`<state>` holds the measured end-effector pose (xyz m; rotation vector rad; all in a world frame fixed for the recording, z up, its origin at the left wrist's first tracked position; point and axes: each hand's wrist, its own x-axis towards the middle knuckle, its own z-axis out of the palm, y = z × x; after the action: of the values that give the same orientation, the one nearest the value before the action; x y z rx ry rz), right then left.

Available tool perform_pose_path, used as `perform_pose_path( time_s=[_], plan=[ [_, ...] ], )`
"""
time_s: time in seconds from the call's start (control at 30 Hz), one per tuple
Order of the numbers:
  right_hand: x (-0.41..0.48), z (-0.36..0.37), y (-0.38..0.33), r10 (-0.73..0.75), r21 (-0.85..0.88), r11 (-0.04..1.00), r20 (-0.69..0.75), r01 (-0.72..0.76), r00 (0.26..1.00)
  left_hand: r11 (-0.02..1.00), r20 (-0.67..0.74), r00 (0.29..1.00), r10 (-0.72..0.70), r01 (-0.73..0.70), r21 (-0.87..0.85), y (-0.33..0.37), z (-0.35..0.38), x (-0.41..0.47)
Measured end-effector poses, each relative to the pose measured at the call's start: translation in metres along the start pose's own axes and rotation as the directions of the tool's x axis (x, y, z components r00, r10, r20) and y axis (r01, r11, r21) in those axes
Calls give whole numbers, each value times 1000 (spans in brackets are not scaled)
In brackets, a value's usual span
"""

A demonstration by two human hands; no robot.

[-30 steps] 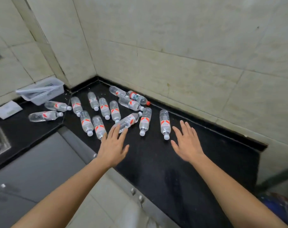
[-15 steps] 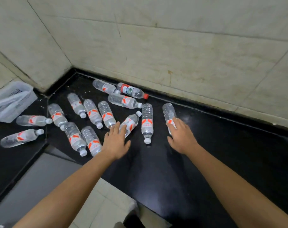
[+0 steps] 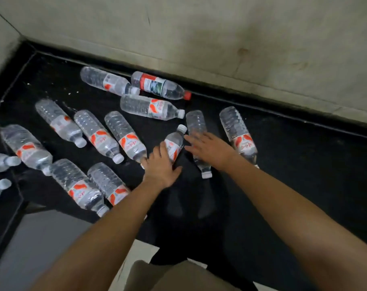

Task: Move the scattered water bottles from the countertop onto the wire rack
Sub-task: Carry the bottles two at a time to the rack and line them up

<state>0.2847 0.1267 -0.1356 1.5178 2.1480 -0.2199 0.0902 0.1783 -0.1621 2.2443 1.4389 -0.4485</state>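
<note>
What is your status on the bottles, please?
Left hand gripping a white-capped bottle. Right hand open over the next bottle. Wire rack not in view.

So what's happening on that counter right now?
A person is gathering water bottles lying scattered on the black countertop. The left hand is closing around a small bottle, and the right hand lies spread over the next bottle. About a dozen others lie on their sides, including one red-capped bottle by the wall. No wire rack is in view.

Head camera looks steeply down, close over the black countertop (image 3: 293, 185) corner.
</note>
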Motion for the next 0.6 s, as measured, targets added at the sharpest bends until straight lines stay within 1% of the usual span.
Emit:
perform_pose_path(
  time_s=[0.07,0.17,0.3,0.4,0.43,0.5,0.6],
  plan=[
    [4,-1,-2,-2,-46,999,49,5,999,998,-40,999,23,-20,68,-7,9,-3],
    [2,-6,-2,35,-77,997,78,-29,996,995,-112,993,49,-39,90,-15,14,-5],
    [4,-19,0,79,-175,983,89,-62,993,995,-63,998,20,-13,101,-28,16,-9],
    [0,-24,-6,90,-226,972,102,-65,991,999,-43,999,-24,25,39,-37,17,-22],
    [-2,-23,-8,94,-217,974,94,-72,991,999,-43,999,-30,31,15,-39,17,-25],
    [-8,-20,-13,119,-135,985,78,-108,990,999,-30,999,-42,41,-22,-41,17,-27],
    [-18,-9,-20,150,-27,989,94,-149,984,998,-26,998,-51,49,-50,-41,18,-26]
  ],
)
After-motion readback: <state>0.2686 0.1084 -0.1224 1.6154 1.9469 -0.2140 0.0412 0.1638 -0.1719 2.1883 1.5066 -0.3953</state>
